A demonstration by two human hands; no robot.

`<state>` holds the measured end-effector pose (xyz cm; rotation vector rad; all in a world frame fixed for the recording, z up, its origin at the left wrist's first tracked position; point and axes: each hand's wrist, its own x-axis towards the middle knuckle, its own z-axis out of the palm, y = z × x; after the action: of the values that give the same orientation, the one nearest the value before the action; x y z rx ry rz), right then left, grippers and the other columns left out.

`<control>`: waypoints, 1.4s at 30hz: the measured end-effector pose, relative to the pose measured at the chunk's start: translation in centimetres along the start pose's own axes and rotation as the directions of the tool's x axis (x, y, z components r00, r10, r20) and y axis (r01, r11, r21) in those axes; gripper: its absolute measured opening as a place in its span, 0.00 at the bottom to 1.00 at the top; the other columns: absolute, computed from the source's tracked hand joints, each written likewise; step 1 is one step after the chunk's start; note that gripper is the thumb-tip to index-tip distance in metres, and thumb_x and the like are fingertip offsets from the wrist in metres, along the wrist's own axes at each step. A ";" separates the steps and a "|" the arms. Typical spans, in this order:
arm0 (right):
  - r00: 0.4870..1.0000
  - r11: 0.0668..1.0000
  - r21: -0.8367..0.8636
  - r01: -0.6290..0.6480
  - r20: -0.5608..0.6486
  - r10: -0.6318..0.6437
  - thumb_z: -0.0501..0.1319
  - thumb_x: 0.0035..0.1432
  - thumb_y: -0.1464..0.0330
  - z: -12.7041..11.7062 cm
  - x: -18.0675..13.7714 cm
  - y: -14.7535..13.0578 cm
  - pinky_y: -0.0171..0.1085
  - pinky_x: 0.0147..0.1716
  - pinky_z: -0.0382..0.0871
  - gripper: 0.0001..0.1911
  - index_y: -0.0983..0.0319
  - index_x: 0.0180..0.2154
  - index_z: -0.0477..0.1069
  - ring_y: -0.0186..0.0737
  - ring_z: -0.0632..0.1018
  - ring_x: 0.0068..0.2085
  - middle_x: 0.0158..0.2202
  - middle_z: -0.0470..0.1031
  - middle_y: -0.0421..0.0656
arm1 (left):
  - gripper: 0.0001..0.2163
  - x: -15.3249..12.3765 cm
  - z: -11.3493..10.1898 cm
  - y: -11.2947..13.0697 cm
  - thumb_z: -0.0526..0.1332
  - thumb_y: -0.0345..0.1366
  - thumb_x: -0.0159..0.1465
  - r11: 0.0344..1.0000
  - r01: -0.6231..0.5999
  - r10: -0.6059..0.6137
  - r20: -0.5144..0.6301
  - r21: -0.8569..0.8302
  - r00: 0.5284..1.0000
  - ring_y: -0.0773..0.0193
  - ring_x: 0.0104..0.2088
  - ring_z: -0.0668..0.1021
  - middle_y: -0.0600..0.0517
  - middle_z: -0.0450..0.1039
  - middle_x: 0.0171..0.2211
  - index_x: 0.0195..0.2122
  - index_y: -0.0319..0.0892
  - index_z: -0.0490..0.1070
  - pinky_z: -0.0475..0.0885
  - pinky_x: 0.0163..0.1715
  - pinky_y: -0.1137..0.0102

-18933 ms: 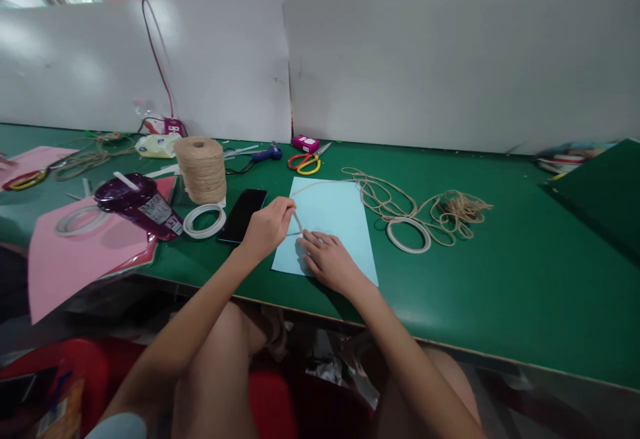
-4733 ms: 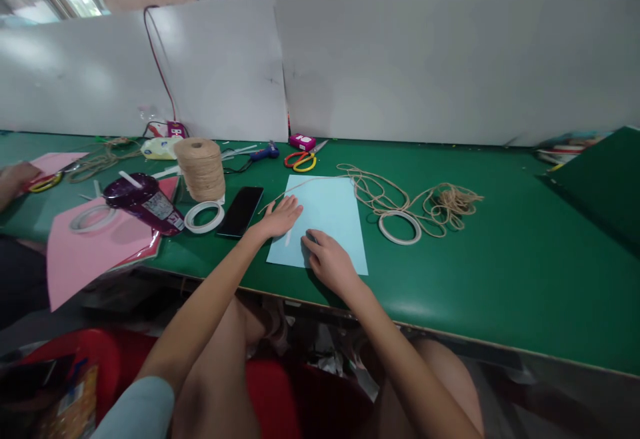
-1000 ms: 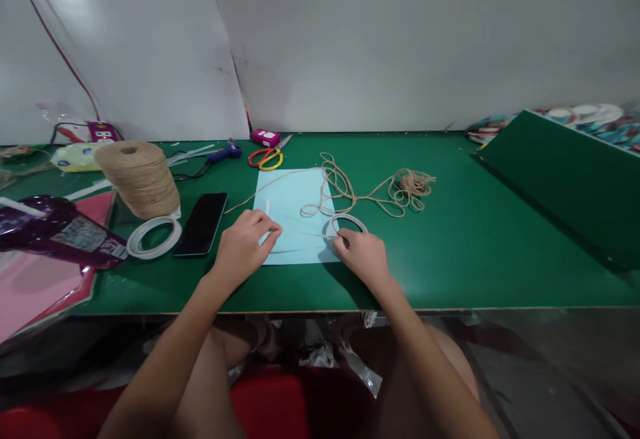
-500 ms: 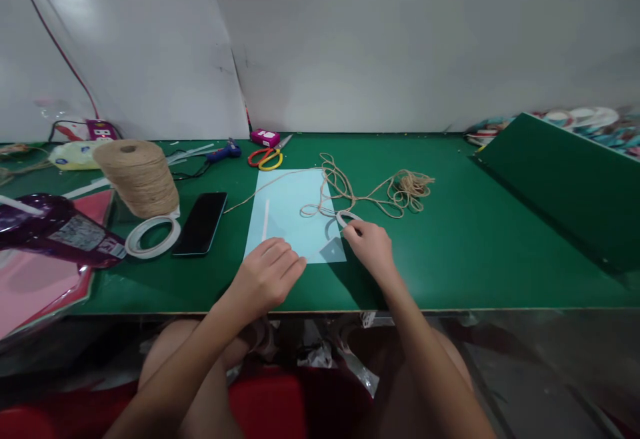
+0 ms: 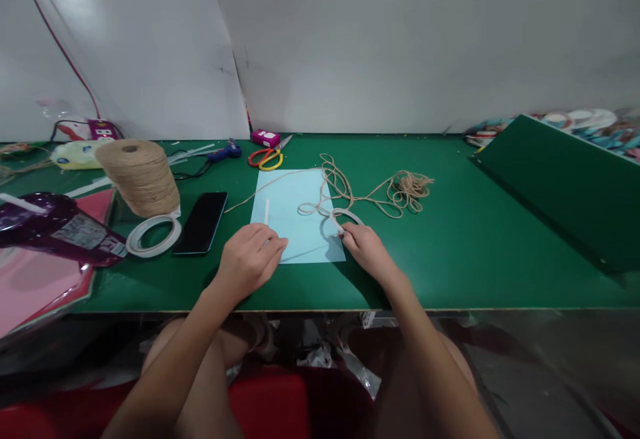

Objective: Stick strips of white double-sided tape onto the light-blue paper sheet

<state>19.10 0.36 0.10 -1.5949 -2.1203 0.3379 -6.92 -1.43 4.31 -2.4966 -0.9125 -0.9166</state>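
A light blue paper sheet (image 5: 295,215) lies flat on the green table (image 5: 450,252), with a short white strip (image 5: 267,211) stuck on its left part. My left hand (image 5: 250,259) rests on the sheet's near left corner, fingers curled and pinched together; what they hold is hidden. My right hand (image 5: 367,252) is at the sheet's near right corner, its fingertips gripping a thin white tape roll (image 5: 345,215) that stands tilted at the paper's edge. Loose tan twine (image 5: 395,189) trails across the sheet's far right corner.
To the left are a black phone (image 5: 201,222), a second tape roll (image 5: 153,235), a twine spool (image 5: 137,175), a purple cup (image 5: 60,229) and pink paper (image 5: 30,285). Scissors (image 5: 267,157), a glue gun (image 5: 225,152) and a pink box (image 5: 265,137) lie by the white partition. A green board (image 5: 565,185) slants at right.
My left hand has moved up from the table's front edge onto the sheet's near left corner. The sheet's near right corner, lifted half a second ago, lies flat. My right hand still grips the tape roll.
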 end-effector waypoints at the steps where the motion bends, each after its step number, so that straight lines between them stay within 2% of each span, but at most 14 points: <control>1: 1.000 1.000 0.000 0.026 0.008 -0.026 0.46 0.57 0.71 0.1 0.0 0.1 0.33 0.31 0.54 0.11 0.60 0.26 0.63 0.36 0.67 0.27 0.22 0.66 0.39 | 0.04 -0.1 0.0 -0.3 0.58 0.29 0.60 1.000 0.029 -0.029 0.005 -0.005 1.000 0.62 0.34 0.71 0.50 0.72 0.29 0.33 0.41 0.71 0.69 0.35 0.67; 5: 0.999 0.998 -0.022 0.051 0.019 -0.050 0.47 0.57 0.71 0.5 0.1 -0.1 0.33 0.32 0.54 0.11 0.61 0.25 0.63 0.34 0.66 0.26 0.20 0.63 0.38 | 0.04 -0.3 0.0 -0.9 0.57 0.30 0.60 0.997 0.077 -0.077 0.026 -0.013 0.997 0.62 0.34 0.72 0.50 0.72 0.29 0.32 0.42 0.72 0.68 0.34 0.67; 9: 1.000 1.000 -0.024 0.007 -0.006 -0.007 0.48 0.55 0.72 0.4 0.3 -0.5 0.32 0.29 0.52 0.11 0.60 0.23 0.62 0.33 0.63 0.23 0.18 0.60 0.36 | 0.04 -0.2 -0.2 -0.4 0.58 0.30 0.60 1.000 0.009 -0.008 0.051 -0.008 0.999 0.61 0.34 0.72 0.49 0.72 0.29 0.33 0.41 0.71 0.69 0.36 0.66; 16: 0.973 0.973 0.135 -0.188 -0.111 0.203 0.47 0.52 0.69 -0.3 0.5 -0.5 0.33 0.26 0.49 0.12 0.60 0.18 0.57 0.33 0.60 0.22 0.17 0.56 0.36 | 0.04 0.1 0.1 2.0 0.58 0.27 0.59 0.985 -0.174 0.174 0.025 0.004 0.984 0.61 0.34 0.73 0.50 0.70 0.26 0.35 0.38 0.71 0.70 0.41 0.63; 20: 0.929 0.915 0.281 -0.289 -0.148 0.339 0.48 0.50 0.66 -1.0 0.5 -0.2 0.33 0.24 0.49 0.11 0.60 0.19 0.61 0.34 0.60 0.23 0.17 0.57 0.36 | 0.06 -0.2 0.9 2.8 0.58 0.27 0.60 0.975 -0.219 0.219 -0.007 0.035 0.976 0.62 0.36 0.74 0.51 0.71 0.28 0.38 0.39 0.70 0.71 0.43 0.62; 24: 0.916 0.894 0.340 -0.292 -0.170 0.363 0.49 0.50 0.65 -1.2 0.6 0.0 0.32 0.23 0.49 0.12 0.61 0.21 0.65 0.34 0.61 0.23 0.18 0.58 0.36 | 0.07 -0.2 1.2 2.8 0.58 0.27 0.60 0.974 -0.216 0.218 -0.025 0.070 0.976 0.63 0.35 0.74 0.51 0.72 0.28 0.39 0.39 0.70 0.71 0.42 0.62; 36: 0.929 0.923 0.273 -0.271 -0.176 0.325 0.48 0.54 0.65 -1.3 0.6 0.2 0.32 0.24 0.52 0.12 0.61 0.24 0.66 0.34 0.63 0.24 0.20 0.61 0.37 | 0.07 0.0 0.5 3.0 0.58 0.26 0.59 0.979 -0.193 0.195 -0.031 0.072 0.980 0.64 0.34 0.73 0.52 0.72 0.27 0.38 0.40 0.70 0.71 0.45 0.62; 40: 0.882 0.921 0.190 -0.340 -0.276 0.383 0.47 0.55 0.66 -2.2 0.4 1.4 0.33 0.25 0.53 0.13 0.61 0.26 0.67 0.35 0.63 0.24 0.20 0.62 0.38 | 0.06 0.3 -0.5 2.2 0.60 0.26 0.57 0.994 -0.108 0.111 -0.107 0.030 0.988 0.64 0.32 0.72 0.51 0.70 0.27 0.35 0.39 0.70 0.71 0.44 0.63; 42: 0.879 0.927 0.111 -0.357 -0.295 0.374 0.46 0.56 0.67 -2.6 0.2 2.3 0.33 0.26 0.54 0.15 0.61 0.29 0.70 0.36 0.65 0.24 0.21 0.65 0.40 | 0.06 0.3 -0.6 1.5 0.59 0.27 0.57 0.999 -0.034 0.033 -0.108 -0.007 0.994 0.63 0.34 0.72 0.51 0.71 0.28 0.35 0.41 0.71 0.71 0.43 0.62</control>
<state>22.30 1.03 1.34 -1.8783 -1.5587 0.2401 -6.04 -2.74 4.82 -2.4357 -0.8319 -1.0356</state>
